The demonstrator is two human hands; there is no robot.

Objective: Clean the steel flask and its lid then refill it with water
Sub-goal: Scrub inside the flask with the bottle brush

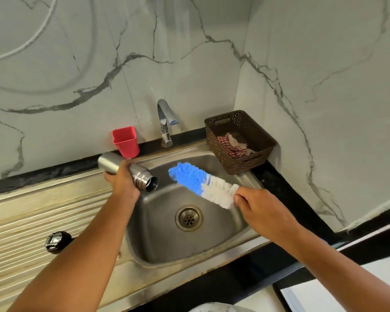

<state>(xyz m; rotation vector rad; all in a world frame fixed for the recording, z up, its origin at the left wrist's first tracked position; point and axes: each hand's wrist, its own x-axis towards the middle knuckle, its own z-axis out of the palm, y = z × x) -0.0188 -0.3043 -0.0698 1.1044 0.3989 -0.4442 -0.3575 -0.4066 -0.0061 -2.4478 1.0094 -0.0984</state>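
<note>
Left hand (pixel 122 181) grips flask (pixel 131 171); right hand (pixel 260 211) grips brush (pixel 203 184), apart.

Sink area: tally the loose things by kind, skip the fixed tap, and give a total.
Flask parts: 2, flask and lid
Cleaning things: 2, brush and cloth
Containers: 2, cup and basket
Total: 6
</note>
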